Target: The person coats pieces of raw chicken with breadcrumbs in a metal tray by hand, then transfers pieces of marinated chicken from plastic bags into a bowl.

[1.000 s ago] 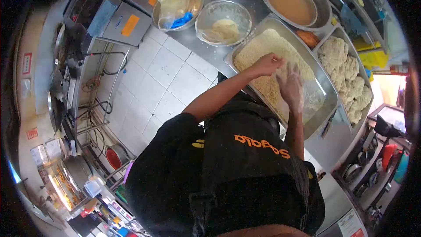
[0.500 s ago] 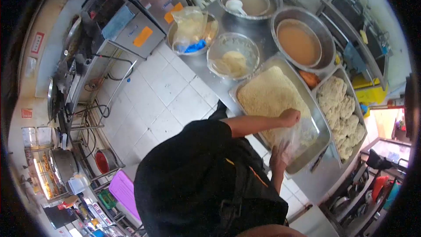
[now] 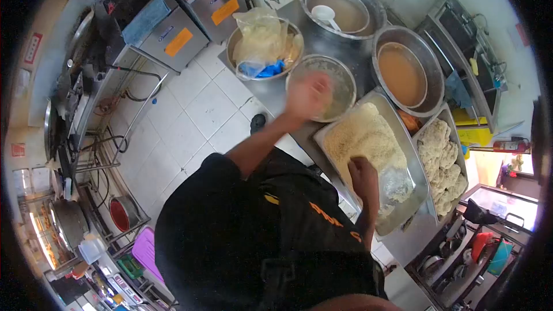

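Observation:
My left hand (image 3: pixel 311 95), smeared by motion, is over a metal bowl (image 3: pixel 348 89), and its fingers cannot be made out. Some pale contents of that bowl are hidden behind the hand. My right hand (image 3: pixel 363 175) is closed over a metal tray (image 3: pixel 423 187) of pale, crumbly flour-like coating (image 3: pixel 363 132); whatever its fingers hold, if anything, is hidden. Beside it in the tray lies a crumpled clear plastic piece (image 3: pixel 397 183), perhaps a bag or glove, apart from both hands.
Lumpy coated pieces (image 3: pixel 438 161) fill a second tray on the right. Behind are a basin of brownish liquid (image 3: pixel 401 75) and a basin (image 3: pixel 340 8) with a white ladle (image 3: pixel 325 16). A bowl with plastic bags (image 3: pixel 262 37) stands at the table's left edge.
My left hand has swung away from the plastic to above the metal bowl. The clear plastic, earlier around my right hand, now lies in the tray. My right hand has moved up and closed.

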### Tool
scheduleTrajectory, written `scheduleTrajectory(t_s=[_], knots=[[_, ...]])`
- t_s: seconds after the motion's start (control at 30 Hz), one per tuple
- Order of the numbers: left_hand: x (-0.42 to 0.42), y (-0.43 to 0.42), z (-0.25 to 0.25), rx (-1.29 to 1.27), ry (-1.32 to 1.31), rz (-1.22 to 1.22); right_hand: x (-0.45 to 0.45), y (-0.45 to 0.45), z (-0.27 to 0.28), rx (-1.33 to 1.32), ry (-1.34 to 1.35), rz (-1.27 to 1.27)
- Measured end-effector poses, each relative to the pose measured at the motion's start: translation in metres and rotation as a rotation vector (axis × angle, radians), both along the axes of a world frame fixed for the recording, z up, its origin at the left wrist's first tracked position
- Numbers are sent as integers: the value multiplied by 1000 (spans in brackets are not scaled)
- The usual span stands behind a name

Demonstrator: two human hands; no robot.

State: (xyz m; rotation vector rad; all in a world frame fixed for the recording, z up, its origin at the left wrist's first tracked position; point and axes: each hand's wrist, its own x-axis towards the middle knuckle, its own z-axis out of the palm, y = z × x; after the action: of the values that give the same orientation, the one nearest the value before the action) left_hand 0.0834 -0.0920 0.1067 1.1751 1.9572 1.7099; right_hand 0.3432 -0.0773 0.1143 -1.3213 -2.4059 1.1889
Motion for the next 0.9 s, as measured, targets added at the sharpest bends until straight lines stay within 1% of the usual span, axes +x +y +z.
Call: scheduleTrajectory(t_s=[0.03,0.1,0.13,0.17,0.23,0.3,0.4,0.5,0.6,0.7,0.77,0.8,0.9], knots=[[-47,-13,-4,33,38,181,-38,3,5,-7,38,36],[-125,-47,-1,-40,360,496,-110,4,14,-81,151,119],[-153,-57,-8,-144,464,482,-146,5,15,-64,150,186],[-177,-69,-22,-249,565,460,-179,3,17,-51,144,248],[-215,-87,-54,-405,562,306,-243,-8,21,-97,295,346],[-250,-89,-75,-492,361,35,-299,-18,21,-118,358,454],[-271,-78,-37,-349,196,-103,-359,-30,0,176,324,519],[-286,-68,9,-316,197,-270,-397,-35,-13,561,326,366],[-292,-57,31,-233,285,-419,-414,-17,-18,709,270,368],[-287,-48,34,-76,525,-487,-422,-2,-32,198,-106,343],[-280,-47,36,-128,539,-547,-425,7,-66,199,-147,410],[-278,-49,35,-158,541,-574,-425,6,-70,195,-169,448],[-278,-53,30,-118,447,-527,-427,1,-75,629,350,278]])
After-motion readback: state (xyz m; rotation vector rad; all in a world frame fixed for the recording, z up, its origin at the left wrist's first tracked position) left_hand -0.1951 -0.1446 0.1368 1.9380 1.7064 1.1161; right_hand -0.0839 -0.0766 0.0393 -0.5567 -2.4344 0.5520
